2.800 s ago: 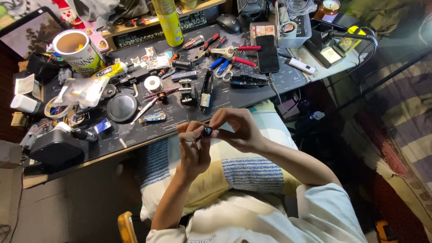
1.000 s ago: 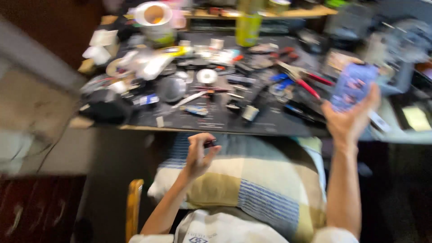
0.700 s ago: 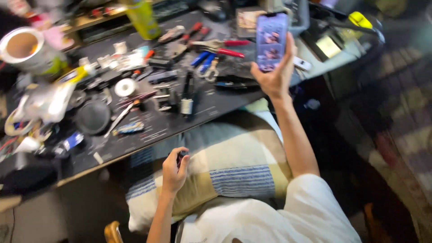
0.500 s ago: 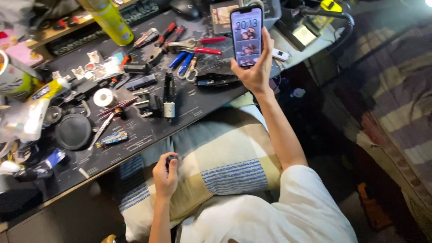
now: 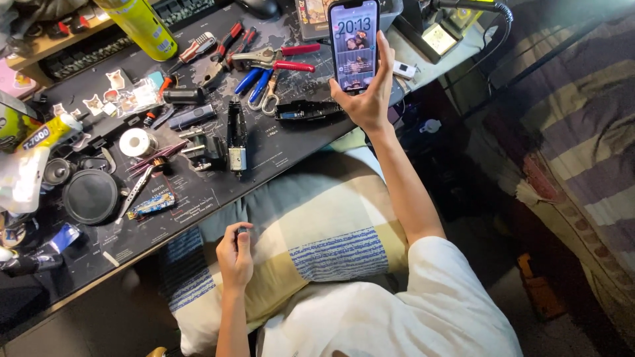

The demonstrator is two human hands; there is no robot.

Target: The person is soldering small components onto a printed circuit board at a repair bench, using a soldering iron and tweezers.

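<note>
Lit phone screen [image 5: 354, 43] upright, yellow labelled can [image 5: 142, 26] top left

- My left hand [image 5: 235, 254] is pinching some tiny dark part [image 5: 241, 230], way too small to tell what it is.
- The yellow spray can [image 5: 142, 26] is getting cut off by the top edge.
- My palm is hiding the phone [image 5: 354, 43]'s bottom end.

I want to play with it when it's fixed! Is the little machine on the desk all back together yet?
Not yet. The black casing lies open on the mat, with another black part apart from it and pliers out. The left hand pinches a tiny dark piece over the pillow. The right hand holds up a lit phone, not a tool. Putting it together looks undone.
</note>
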